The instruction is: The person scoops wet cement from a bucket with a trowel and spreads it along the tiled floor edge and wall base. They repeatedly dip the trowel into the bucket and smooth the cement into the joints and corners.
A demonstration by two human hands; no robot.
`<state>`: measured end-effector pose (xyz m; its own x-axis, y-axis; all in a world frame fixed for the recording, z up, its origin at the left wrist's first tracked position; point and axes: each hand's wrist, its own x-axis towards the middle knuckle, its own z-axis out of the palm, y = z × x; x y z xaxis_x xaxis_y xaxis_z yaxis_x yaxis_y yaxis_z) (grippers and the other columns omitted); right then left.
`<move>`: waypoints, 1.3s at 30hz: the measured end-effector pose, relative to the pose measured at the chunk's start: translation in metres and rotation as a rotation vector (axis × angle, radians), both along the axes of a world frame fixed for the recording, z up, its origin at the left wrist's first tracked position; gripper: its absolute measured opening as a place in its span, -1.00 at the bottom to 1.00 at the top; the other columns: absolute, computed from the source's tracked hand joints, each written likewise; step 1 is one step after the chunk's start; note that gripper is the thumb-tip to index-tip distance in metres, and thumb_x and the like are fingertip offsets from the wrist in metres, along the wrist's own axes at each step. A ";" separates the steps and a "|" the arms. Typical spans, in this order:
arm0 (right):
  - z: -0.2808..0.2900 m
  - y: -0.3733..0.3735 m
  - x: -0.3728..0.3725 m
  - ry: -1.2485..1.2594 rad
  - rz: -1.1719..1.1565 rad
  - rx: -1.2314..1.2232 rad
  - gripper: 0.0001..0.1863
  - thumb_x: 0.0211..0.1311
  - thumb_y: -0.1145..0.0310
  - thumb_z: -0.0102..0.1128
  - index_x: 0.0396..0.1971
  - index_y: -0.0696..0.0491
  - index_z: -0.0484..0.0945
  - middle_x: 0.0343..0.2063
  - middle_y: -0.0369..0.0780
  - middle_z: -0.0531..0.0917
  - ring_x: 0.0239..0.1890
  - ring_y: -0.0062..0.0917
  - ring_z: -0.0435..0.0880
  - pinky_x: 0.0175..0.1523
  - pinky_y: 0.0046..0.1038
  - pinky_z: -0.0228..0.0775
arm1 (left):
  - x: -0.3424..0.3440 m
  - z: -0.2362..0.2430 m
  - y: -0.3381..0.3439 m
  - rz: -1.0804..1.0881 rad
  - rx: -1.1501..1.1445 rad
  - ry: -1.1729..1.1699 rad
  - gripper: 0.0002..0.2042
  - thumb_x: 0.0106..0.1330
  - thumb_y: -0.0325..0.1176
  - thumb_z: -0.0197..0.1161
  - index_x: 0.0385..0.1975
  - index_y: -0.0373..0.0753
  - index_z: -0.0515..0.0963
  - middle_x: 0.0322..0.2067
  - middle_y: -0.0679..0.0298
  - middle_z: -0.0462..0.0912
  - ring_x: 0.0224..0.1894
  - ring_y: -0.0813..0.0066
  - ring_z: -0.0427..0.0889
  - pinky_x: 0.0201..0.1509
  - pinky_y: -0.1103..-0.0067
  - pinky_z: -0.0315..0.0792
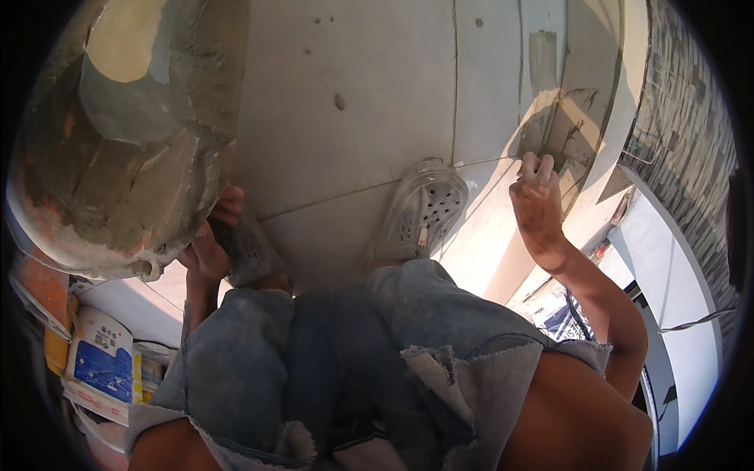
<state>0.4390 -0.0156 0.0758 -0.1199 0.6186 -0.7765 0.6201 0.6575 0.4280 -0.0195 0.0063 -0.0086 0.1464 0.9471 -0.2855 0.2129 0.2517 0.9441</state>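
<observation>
My left hand (206, 247) is curled around the near right edge of a large grey, cement-crusted tub (129, 184) holding murky grey contents, at the upper left. My right hand (536, 200) has its fingers bent down at a grey, smeared strip (573, 133) along the right side of the floor (338, 141); what they hold is hidden. Streaks of grey paste mark that strip just beyond the fingers.
My clog-shod feet (420, 212) are between my hands. Printed white-and-blue packages (102, 361) and an orange object (39, 286) lie at the lower left. A mosaic-clad surface (683, 149), a curved white panel (675, 259) and a dark cable (699, 320) are at the right.
</observation>
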 end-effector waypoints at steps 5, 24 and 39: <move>0.020 0.011 -0.011 0.087 -0.262 0.029 -0.96 -0.02 0.53 0.42 -0.59 0.10 0.75 -0.17 -0.18 0.54 -0.04 -0.31 0.53 -0.10 -0.46 0.51 | 0.010 -0.001 0.002 0.049 0.008 0.018 -0.23 0.56 0.31 -0.11 0.03 -0.47 0.58 -0.27 -0.01 0.74 -0.39 0.42 0.66 -0.40 0.63 0.50; 0.031 0.074 -0.012 0.154 -0.150 0.299 -0.94 -0.02 0.54 0.41 -0.49 0.18 0.75 -0.15 -0.12 0.57 -0.05 -0.32 0.57 -0.15 -0.47 0.66 | 0.006 -0.013 0.002 0.152 -0.063 0.023 -0.22 0.49 0.39 -0.06 0.00 -0.41 0.57 -0.33 0.06 0.73 -0.46 0.47 0.64 -0.54 0.69 0.39; 0.001 -0.023 -0.007 0.002 -0.077 0.128 -0.94 0.03 0.44 0.37 -0.58 0.01 0.77 -0.41 -0.24 0.61 -0.12 -0.39 0.47 -0.23 -0.49 0.36 | 0.001 -0.008 0.004 0.108 -0.080 0.059 -0.18 0.50 0.41 -0.16 0.01 -0.41 0.58 -0.26 0.04 0.72 -0.44 0.46 0.63 -0.50 0.67 0.41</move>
